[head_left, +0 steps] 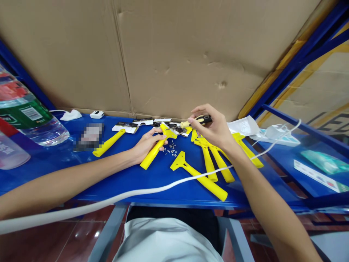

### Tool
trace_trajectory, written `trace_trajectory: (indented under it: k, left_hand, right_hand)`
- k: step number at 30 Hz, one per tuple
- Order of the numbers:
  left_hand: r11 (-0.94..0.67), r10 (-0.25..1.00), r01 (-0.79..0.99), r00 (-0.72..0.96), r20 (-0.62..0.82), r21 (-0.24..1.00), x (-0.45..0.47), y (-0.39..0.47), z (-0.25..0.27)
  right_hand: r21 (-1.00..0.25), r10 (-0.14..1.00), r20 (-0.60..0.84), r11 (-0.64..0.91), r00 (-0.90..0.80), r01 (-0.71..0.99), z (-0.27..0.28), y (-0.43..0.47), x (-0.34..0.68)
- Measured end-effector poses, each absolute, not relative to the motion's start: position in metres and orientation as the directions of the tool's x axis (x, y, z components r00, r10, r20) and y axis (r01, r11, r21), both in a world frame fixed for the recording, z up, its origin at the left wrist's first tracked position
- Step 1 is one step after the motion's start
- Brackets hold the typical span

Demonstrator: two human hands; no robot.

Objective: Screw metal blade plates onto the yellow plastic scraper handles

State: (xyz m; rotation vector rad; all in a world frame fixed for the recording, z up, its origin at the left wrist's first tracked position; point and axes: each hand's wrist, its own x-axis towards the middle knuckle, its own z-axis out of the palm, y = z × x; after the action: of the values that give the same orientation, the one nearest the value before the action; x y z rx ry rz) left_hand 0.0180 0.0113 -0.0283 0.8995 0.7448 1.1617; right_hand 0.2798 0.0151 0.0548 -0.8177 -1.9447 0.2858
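Observation:
My left hand is closed round a yellow scraper handle, which is tilted with its wide head up. In my right hand is a screwdriver with a pale yellow and black grip. Its thin shaft points left, and the tip meets the scraper's head; whether it sits in a screw I cannot tell. Just below that head, several small screws and nuts lie scattered on the blue table. Nearer to me lies another yellow scraper, and more yellow scrapers are heaped beneath my right forearm.
Packaged blades lie along the cardboard wall. A yellow scraper and a pixelated dark object lie to the left, near a large water bottle. A white cable crosses in front. At right are clear plastic packaging and a blue frame.

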Motion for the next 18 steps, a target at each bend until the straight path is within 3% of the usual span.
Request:
trace_trajectory:
  k: [3, 9, 13, 18]
  left_hand:
    - [0.134, 0.97, -0.427, 0.24, -0.031, 0.895, 0.0176, 0.0117, -0.0294]
    - [0.139, 0.968, -0.421, 0.25, -0.032, 0.896, 0.0169, 0.013, -0.0299]
    - [0.148, 0.972, -0.429, 0.229, -0.051, 0.891, 0.0182, 0.0125, -0.0272]
    - [0.139, 0.967, -0.413, 0.252, -0.033, 0.9, 0.0181, 0.0118, -0.0279]
  right_hand:
    - [-0.492, 0.613, 0.691, 0.787, -0.382, 0.374, 0.0548, 0.0163, 0.2805]
    - [-0.556, 0.669, 0.669, 0.74, -0.325, 0.38, 0.0531, 0.0152, 0.2797]
    - [-0.451, 0.586, 0.688, 0.807, -0.428, 0.381, 0.0564, 0.0121, 0.2793]
    - [-0.396, 0.54, 0.723, 0.835, -0.43, 0.382, 0.0604, 0.0101, 0.2799]
